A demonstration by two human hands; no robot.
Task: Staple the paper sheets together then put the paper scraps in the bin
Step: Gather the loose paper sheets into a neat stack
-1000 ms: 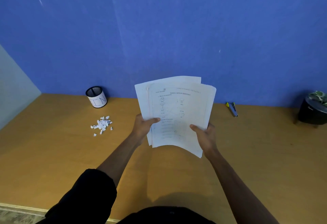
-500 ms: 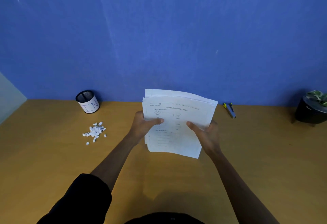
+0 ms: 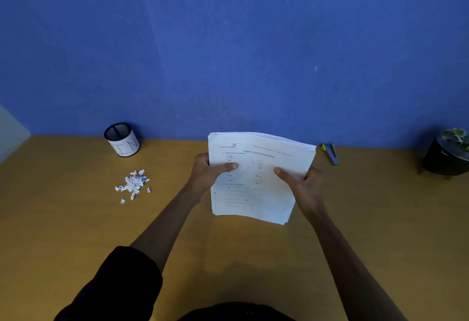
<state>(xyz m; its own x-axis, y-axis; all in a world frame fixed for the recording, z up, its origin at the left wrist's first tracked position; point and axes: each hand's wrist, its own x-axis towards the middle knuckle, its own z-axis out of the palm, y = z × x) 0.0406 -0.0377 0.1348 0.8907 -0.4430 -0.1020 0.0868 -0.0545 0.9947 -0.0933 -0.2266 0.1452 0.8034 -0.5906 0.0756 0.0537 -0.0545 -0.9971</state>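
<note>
Wooden surface [image 3: 76, 232] runs back to a blue wall [image 3: 228, 41]; far edge meets wall in a straight line, near edge cut off by frame bottom. Broad bare room in front of and to both sides of the arms. Paper sheets [image 3: 256, 193] held above surface at centre, printed face up toward camera, top edge fanned into several layers, bottom edges nearly squared. Left hand [image 3: 206, 176] clamped on left edge of stack, thumb pressed flat on top page, fingers curled behind and hidden. Right hand [image 3: 304, 186] clamped on right edge the same way, thumb on top, fingers behind. Both hands closed on the stack, not spread. Dark sleeve [image 3: 119, 287] on left forearm, pushed up; right forearm bare. Paper scraps [image 3: 133, 185] in a loose white pile on surface, well left of the sheets, a few strays just beside the pile. Bin [image 3: 122, 139], black mesh cup with white label, upright at wall edge, behind the scraps and apart from them. Stapler [image 3: 331, 154], grey with yellow end, lying near wall just right of the sheets, untouched. Dark pot with plant [image 3: 446, 155] at far right edge.
</note>
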